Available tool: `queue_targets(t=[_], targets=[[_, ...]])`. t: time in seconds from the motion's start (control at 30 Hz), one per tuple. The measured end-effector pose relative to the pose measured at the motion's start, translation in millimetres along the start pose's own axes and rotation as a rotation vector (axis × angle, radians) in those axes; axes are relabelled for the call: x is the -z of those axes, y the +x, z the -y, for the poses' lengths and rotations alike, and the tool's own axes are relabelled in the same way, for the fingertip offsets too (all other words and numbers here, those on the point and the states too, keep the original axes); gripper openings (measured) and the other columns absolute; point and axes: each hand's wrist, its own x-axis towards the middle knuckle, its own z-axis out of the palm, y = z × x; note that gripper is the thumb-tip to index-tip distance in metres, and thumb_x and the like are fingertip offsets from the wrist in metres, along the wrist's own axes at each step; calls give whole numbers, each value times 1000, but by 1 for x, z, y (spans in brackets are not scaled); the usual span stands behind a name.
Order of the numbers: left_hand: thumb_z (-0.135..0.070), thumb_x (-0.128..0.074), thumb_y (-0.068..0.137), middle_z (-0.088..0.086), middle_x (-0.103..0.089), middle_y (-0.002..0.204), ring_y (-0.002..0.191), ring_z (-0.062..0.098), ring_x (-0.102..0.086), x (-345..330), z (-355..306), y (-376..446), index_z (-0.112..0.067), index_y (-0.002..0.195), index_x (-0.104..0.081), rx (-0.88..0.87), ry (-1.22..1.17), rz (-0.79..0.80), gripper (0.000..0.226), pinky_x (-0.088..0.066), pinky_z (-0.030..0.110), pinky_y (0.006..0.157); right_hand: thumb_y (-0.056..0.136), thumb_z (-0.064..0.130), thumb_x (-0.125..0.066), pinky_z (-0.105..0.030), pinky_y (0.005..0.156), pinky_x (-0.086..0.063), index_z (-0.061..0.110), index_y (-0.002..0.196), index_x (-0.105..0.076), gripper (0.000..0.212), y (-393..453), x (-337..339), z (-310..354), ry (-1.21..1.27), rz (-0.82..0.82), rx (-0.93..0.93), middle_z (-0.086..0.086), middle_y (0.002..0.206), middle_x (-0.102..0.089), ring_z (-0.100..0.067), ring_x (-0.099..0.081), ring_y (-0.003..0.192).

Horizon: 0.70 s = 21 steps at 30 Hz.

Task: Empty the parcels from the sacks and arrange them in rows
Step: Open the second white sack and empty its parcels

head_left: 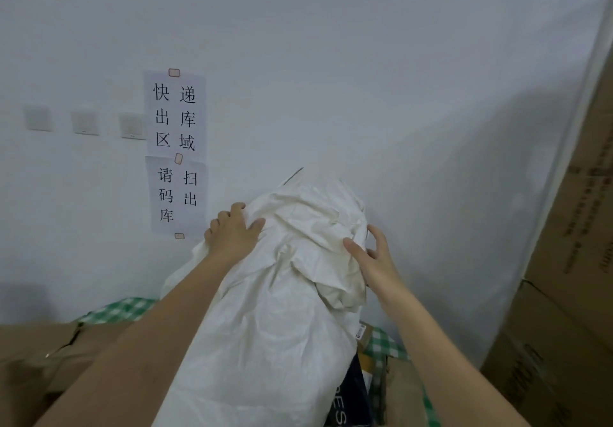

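Holding the sack (265,294) up at the middle, the left hand (232,231) grips its cloth at 10 o'clock; the right hand (371,254) pinches it at 2. Parcels (351,393) could tumble out fast and scatter.

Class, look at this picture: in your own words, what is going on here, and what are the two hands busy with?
A person is handling a large white woven sack that stands in front of a pale wall. The left hand grips the crumpled fabric near its top, and the right hand holds the bunched fabric on the other side. Brown cardboard parcels lie beside the sack on a green-and-white checked cloth. Two paper signs with Chinese characters are taped to the wall.
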Motion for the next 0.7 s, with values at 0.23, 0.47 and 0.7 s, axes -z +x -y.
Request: queue_targets(t=[0.23, 0.47, 0.7], targets=[[-57, -55, 87, 9, -24, 151, 138, 30, -25, -2, -7, -6, -27, 150, -17, -126, -12, 24, 79, -15, 47, 114, 87, 17, -68, -39, 111, -35, 35, 140, -34, 66, 8, -13, 0, 1, -3, 155, 6, 150, -30, -18, -31, 139], [-55, -69, 77, 13, -31, 136, 125, 32, -32, 2, 4, -3, -25, 151, -6, -129, 148, 18, 103, -26, 43, 105, 89, 6, -63, -27, 96, -46, 39, 114, -52, 43, 25, -32, -5, -104, -1, 299, 23, 127, -47, -21, -48, 124], [-32, -57, 90, 14, -18, 149, 138, 34, -16, -10, 9, -1, -20, 146, -26, -136, 283, -32, 65, -15, 49, 113, 98, 45, -45, -44, 119, -8, 34, 151, -21, 59, 31, -42, -13, -681, -35, 199, 0, 160, 10, -21, 8, 146]])
